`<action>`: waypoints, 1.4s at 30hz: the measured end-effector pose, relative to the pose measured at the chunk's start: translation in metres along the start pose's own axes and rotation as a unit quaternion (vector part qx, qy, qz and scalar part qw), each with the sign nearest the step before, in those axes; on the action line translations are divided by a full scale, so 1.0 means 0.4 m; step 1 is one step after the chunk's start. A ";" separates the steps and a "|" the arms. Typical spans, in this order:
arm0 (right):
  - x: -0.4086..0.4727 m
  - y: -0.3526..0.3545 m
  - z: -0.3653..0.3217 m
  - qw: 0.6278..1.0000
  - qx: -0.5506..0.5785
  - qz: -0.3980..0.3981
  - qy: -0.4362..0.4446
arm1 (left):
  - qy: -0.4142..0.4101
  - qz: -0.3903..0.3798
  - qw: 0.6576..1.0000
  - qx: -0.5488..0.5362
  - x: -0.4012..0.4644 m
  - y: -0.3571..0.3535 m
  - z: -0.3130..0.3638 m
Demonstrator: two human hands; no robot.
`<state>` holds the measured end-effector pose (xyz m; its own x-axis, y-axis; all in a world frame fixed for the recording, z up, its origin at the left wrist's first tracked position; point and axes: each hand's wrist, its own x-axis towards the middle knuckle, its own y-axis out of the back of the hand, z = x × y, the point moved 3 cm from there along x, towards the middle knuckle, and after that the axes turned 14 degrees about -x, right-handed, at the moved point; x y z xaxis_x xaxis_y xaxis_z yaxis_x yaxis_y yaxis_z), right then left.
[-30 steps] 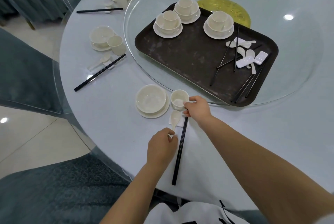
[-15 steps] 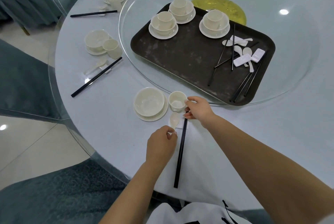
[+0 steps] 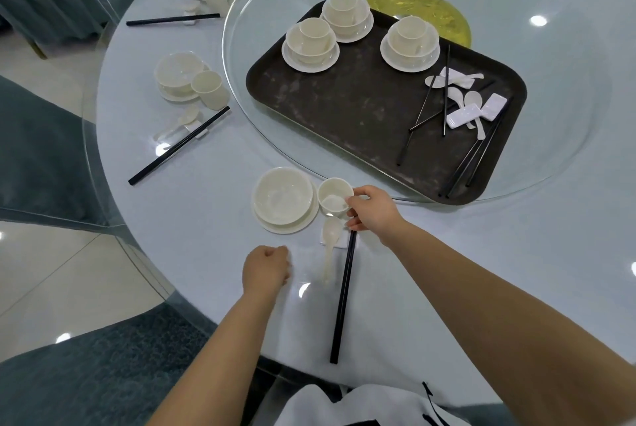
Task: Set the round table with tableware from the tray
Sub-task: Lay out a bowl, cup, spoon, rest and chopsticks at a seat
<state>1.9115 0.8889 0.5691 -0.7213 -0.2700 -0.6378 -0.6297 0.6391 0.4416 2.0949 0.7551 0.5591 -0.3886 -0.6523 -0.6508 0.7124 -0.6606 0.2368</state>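
The right hand (image 3: 373,208) fingers (image 3: 356,199) pinch the rim of the small white ceramic cup (image 3: 334,197). The left hand (image 3: 265,269) fingers are curled, holding nothing (beside the cup: white bowl on saucer (image 3: 284,198), white spoon (image 3: 330,239), black chopsticks (image 3: 344,295)). Beyond the cup, the brown rectangular tray (image 3: 361,109) sits on the pale round worktop (image 3: 206,205).

This looks like a restaurant or banquet dining room. A large round table (image 3: 206,205) carries a glass turntable (image 3: 557,157) at its centre, and identical place settings of bowl, cup, spoon and chopsticks repeat along its edge. Chairs in blue-grey fabric covers (image 3: 38,150) ring the table on a glossy tiled floor (image 3: 51,274).
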 end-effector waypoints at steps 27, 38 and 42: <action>0.009 -0.020 -0.025 1.000 -0.012 0.007 0.016 | 0.077 0.059 0.972 -0.213 0.139 0.020 -0.001; -0.016 0.004 0.019 0.997 0.029 0.069 0.013 | 0.083 0.081 0.973 -0.200 0.100 0.022 -0.025; -0.043 0.007 0.085 0.990 -0.015 0.139 0.017 | 0.057 0.051 0.985 -0.152 0.065 0.000 -0.037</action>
<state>1.9319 0.9200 0.5599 -0.8771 -0.1107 -0.4673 -0.4128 0.6711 0.6158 2.0933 0.7435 0.5315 -0.2500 -0.6529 -0.7150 0.8937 -0.4398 0.0891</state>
